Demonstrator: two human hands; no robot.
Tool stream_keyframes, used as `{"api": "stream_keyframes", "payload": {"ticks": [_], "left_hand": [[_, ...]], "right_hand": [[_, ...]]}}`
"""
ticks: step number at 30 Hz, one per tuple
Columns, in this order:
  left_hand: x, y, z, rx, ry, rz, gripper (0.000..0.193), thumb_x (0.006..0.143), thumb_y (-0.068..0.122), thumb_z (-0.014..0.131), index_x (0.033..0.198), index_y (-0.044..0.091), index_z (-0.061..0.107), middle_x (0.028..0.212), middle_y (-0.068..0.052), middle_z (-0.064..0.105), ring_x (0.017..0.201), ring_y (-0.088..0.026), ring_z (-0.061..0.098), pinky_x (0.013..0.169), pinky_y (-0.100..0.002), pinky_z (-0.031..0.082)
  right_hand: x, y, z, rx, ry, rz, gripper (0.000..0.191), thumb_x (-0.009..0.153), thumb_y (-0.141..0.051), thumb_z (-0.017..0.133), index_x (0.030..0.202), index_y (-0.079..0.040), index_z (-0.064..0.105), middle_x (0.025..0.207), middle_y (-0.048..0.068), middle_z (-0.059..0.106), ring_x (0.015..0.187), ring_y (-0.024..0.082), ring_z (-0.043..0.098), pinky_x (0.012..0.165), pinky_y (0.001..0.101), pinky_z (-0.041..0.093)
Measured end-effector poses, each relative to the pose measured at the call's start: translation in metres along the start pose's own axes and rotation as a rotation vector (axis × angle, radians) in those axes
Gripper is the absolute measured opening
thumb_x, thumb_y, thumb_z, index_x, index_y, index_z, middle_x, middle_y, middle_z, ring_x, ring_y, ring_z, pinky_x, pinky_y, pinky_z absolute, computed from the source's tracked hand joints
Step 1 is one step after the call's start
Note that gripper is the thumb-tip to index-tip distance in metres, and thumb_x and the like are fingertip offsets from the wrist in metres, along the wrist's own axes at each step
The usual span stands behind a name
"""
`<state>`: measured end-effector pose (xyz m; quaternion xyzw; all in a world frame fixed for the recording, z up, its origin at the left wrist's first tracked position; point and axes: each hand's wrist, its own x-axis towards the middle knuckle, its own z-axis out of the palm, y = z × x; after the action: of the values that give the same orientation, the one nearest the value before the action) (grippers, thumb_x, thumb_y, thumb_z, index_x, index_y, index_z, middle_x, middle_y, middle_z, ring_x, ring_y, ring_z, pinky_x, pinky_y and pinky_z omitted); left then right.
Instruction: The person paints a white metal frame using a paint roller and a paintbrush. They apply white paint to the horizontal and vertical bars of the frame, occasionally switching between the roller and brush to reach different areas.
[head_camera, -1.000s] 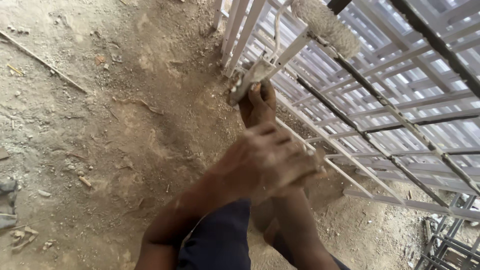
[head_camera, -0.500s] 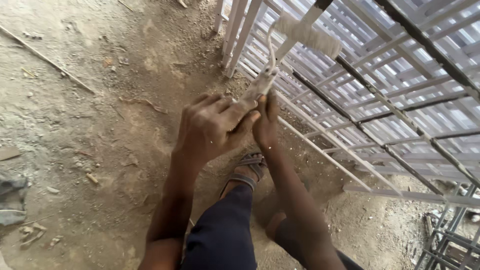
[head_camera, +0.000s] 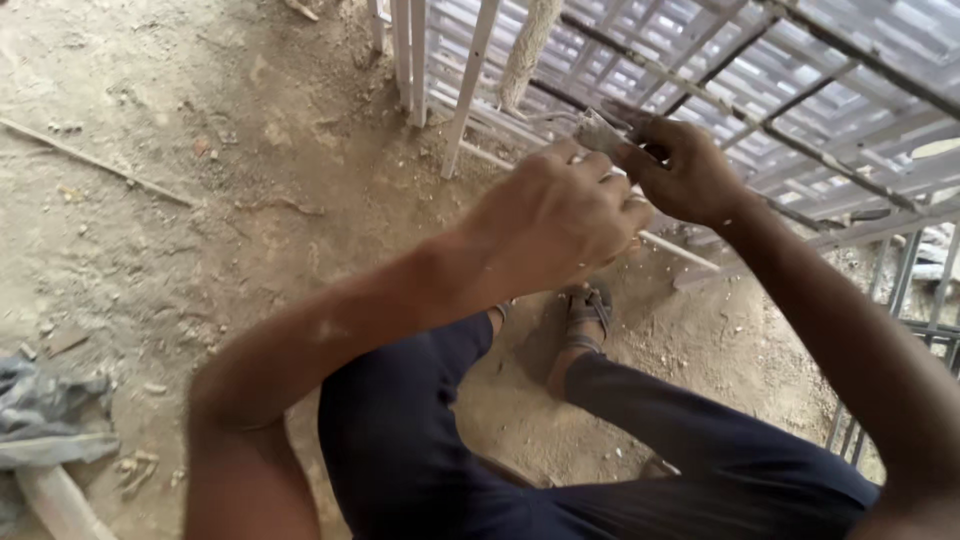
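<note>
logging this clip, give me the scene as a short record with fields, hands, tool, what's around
left hand: left hand closed in a fist just in front of the roller handle; what it grips is hidden
right hand: right hand pinching the paint roller handle
roller head: fuzzy roller sleeve against the white metal grille
ground: dirt floor
feet: sandalled foot below the hands
left edge: grey cloth

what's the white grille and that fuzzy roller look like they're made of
Grille: seemingly metal bars, painted white in a dull coat; thin straight bars, with darker unpainted ones farther right. Paint roller: looks like a fuzzy fabric nap sleeve, off-white, on a thin wire frame that the right hand grips, the left hand beside it.
</note>
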<state>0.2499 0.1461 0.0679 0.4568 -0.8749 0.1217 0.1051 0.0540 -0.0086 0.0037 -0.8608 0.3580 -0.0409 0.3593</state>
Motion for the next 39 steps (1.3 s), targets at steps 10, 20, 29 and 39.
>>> {"api": "stream_keyframes", "payload": {"ticks": [10, 20, 29, 39], "left_hand": [[0.05, 0.04, 0.002, -0.032, 0.041, 0.08, 0.017, 0.095, 0.028, 0.064, 0.088, 0.013, 0.069, 0.077, -0.002, 0.07, 0.073, -0.016, 0.07, 0.075, -0.038, 0.058], [0.042, 0.021, 0.029, -0.308, -0.261, 0.228, 0.04, 0.1, 0.052, 0.049, 0.1, 0.017, 0.068, 0.087, -0.007, 0.073, 0.086, -0.024, 0.072, 0.076, -0.041, 0.059], [0.016, -0.041, 0.038, -0.404, -0.111, -0.077, 0.036, 0.104, 0.049, 0.055, 0.099, 0.016, 0.069, 0.076, -0.004, 0.066, 0.077, -0.023, 0.07, 0.069, -0.041, 0.054], [0.025, 0.005, 0.086, -0.713, -0.422, 0.009, 0.034, 0.093, 0.045, 0.06, 0.105, 0.015, 0.071, 0.086, -0.009, 0.072, 0.089, -0.029, 0.069, 0.075, -0.049, 0.054]], "right_hand": [[-0.081, 0.019, -0.003, -0.259, 0.377, -0.22, 0.033, 0.093, -0.005, 0.07, 0.126, -0.002, 0.075, 0.111, 0.02, 0.075, 0.08, 0.024, 0.073, 0.067, 0.0353, 0.06], [-0.042, 0.027, 0.004, -0.13, 0.319, -0.131, 0.028, 0.105, -0.013, 0.062, 0.13, -0.007, 0.073, 0.11, 0.02, 0.075, 0.05, 0.016, 0.06, 0.04, 0.0297, 0.049], [-0.058, 0.029, -0.008, -0.134, 0.223, -0.031, 0.033, 0.107, -0.009, 0.054, 0.137, -0.016, 0.067, 0.142, 0.016, 0.064, 0.075, 0.017, 0.072, 0.052, 0.0291, 0.06], [-0.089, 0.052, -0.032, -0.141, 0.317, -0.1, 0.024, 0.109, -0.012, 0.065, 0.13, -0.004, 0.073, 0.124, 0.026, 0.072, 0.069, 0.018, 0.07, 0.054, 0.0278, 0.059]]}}
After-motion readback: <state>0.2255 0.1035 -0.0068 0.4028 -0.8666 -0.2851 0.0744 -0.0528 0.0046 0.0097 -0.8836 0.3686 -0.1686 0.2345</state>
